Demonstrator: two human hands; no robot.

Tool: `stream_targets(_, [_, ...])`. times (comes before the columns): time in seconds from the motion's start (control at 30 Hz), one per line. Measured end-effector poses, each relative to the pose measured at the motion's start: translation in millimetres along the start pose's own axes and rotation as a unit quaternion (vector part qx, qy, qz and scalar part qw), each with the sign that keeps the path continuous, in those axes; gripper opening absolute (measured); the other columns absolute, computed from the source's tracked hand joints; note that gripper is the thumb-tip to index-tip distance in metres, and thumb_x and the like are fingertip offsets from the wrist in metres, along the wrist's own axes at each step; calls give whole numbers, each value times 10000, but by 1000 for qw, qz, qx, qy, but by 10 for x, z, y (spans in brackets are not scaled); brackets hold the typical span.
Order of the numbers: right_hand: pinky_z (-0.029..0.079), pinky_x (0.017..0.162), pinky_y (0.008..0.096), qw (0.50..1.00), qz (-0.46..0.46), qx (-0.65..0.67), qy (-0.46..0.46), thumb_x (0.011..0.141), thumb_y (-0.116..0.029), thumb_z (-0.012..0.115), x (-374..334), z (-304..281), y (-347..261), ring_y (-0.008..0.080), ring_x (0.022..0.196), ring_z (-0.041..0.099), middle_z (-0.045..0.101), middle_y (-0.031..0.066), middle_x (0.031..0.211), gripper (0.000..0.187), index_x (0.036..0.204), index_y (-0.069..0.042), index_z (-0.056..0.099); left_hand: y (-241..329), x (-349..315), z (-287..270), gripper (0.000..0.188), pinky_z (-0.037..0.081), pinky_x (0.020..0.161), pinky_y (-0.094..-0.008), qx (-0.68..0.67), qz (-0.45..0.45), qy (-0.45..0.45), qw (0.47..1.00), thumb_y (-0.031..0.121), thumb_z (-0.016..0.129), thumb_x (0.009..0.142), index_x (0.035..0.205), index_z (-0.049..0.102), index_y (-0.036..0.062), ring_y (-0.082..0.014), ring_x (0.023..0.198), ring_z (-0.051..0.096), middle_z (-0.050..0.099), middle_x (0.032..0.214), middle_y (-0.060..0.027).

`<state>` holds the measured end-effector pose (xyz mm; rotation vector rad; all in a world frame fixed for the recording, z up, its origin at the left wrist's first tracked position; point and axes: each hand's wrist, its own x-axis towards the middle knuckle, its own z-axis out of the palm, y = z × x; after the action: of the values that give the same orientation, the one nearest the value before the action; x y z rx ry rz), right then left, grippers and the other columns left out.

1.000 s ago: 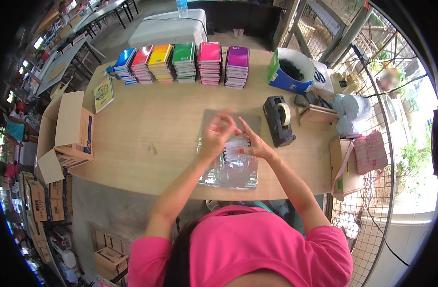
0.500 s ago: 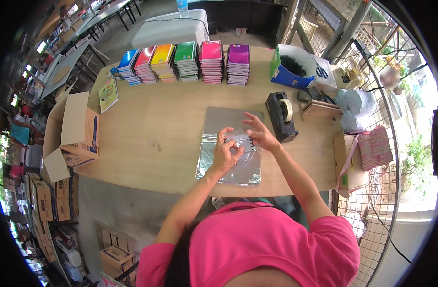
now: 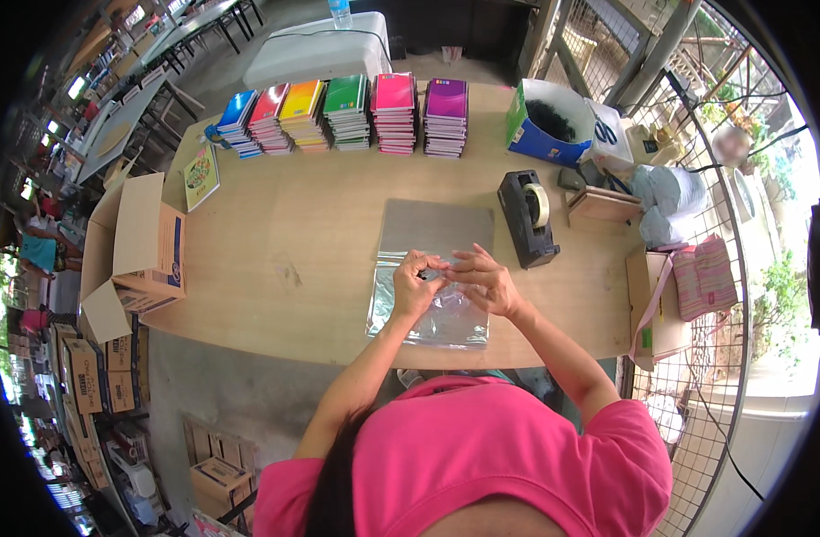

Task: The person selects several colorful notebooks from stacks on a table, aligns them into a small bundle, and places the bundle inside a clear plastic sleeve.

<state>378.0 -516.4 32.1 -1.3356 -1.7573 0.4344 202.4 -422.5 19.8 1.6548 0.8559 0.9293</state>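
Observation:
My left hand [image 3: 414, 286] and my right hand [image 3: 487, 281] meet fingertip to fingertip over a stack of clear plastic bags [image 3: 428, 228]. Both are closed in a pinch on a small clear plastic piece [image 3: 446, 285], mostly hidden by the fingers. A small dark edge shows by the left fingers; what it belongs to cannot be made out. The shiny bags lie flat near the table's front edge, under both hands. Right of them stands a black tape dispenser [image 3: 518, 219] with a roll of tape [image 3: 537, 206].
Stacks of notebooks, among them a purple stack [image 3: 446, 116], line the table's far edge. A blue and green box [image 3: 539, 143] with dark contents sits far right, near scissors [image 3: 604, 132]. An open carton [image 3: 146, 228] and a yellow-green book [image 3: 202, 177] are left. Wire mesh [image 3: 687, 430] borders the right.
My right hand has come down and left, its spread fingers closing toward my left fingertips. The small clear piece, visible before, is now largely covered by my fingers.

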Motion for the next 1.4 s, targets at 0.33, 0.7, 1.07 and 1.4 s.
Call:
stream_targets(0.33, [340, 1142, 510, 994, -37, -96, 34, 809, -67, 724, -187, 90, 151, 258, 1303, 551, 685, 26, 1228, 372, 1174, -141, 731, 127, 17, -268, 184, 500, 937, -343, -3, 42, -145, 988, 52, 810, 724, 902, 783, 88, -232, 1106, 632, 652, 1193, -101])
stream_targets(0.7, [492, 782, 336, 783, 582, 75, 205, 791, -189, 790, -419, -1330, 1107, 216, 887, 645, 714, 108, 841, 193, 823, -4, 745, 19, -75, -185, 124, 492, 940, -352, -2, 33, -102, 994, 87, 791, 753, 874, 795, 114, -231, 1080, 639, 655, 1209, -83])
stream_targets(1.07, [485, 576, 322, 534, 520, 533, 401, 968, -221, 644, -1126, -377, 898, 159, 638, 551, 559, 21, 719, 180, 964, -41, 640, -16, -50, -141, 116, 515, 912, -348, 1, 46, -106, 993, 80, 784, 756, 868, 790, 112, -243, 1088, 643, 647, 1225, -97])
stream_targets(1.4, [412, 422, 239, 824, 434, 219, 291, 872, -32, 733, -51, 472, -630, 79, 510, 514, 619, 46, 672, 955, 1570, -22, 81, 24, -77, -233, 89, 518, 897, -339, 11, 70, -89, 994, 90, 787, 767, 855, 773, 93, -234, 1086, 643, 647, 1207, -97])
